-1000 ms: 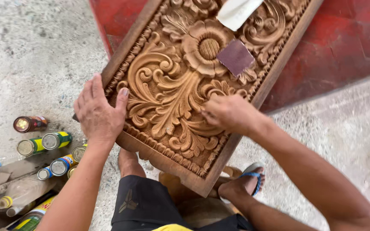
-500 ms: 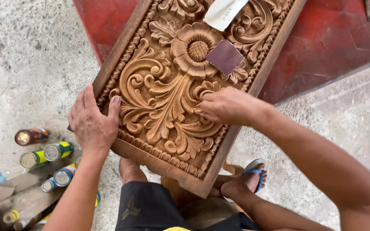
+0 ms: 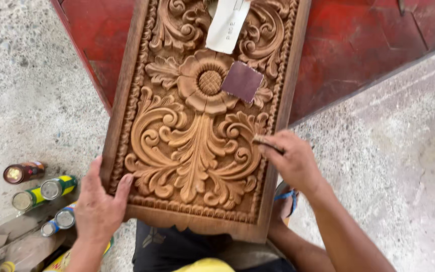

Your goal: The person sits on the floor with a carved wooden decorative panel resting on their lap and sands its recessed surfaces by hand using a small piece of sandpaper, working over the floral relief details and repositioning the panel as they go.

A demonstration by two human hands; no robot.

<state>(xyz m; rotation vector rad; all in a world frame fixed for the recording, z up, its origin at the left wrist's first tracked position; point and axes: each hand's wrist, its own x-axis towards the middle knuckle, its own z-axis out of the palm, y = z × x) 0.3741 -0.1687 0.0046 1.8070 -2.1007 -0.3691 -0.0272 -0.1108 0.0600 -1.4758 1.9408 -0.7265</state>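
- Your lap and dark shorts [image 3: 177, 249] carry the near end of the carved wooden panel [image 3: 202, 136], so it slopes up and away from you, within reach of both hands.
- Your left hand [image 3: 96, 206] clamps the near left corner: the thumb lies on the carved face and the palm sits over the plain frame, while the fingers are hidden from view. It looks placed to stop the panel sliding.
- Your right hand [image 3: 293, 161] sits at the right border, fingertips pressed together on a small dark scrap, probably folded sandpaper [image 3: 265, 142], held against the beaded edge. A pinch like that suits the narrow grooves.
- Beside your left hand, several cans [image 3: 51, 189] lie on the concrete floor [image 3: 388, 166], near but off the panel.
- Further up, a purple square of sandpaper [image 3: 241, 80] rests loose by the carved flower, and beyond it lies a white strip [image 3: 226, 25], both parked on the panel itself.
- Farthest, the panel's top end lies over a red surface [image 3: 358, 35].
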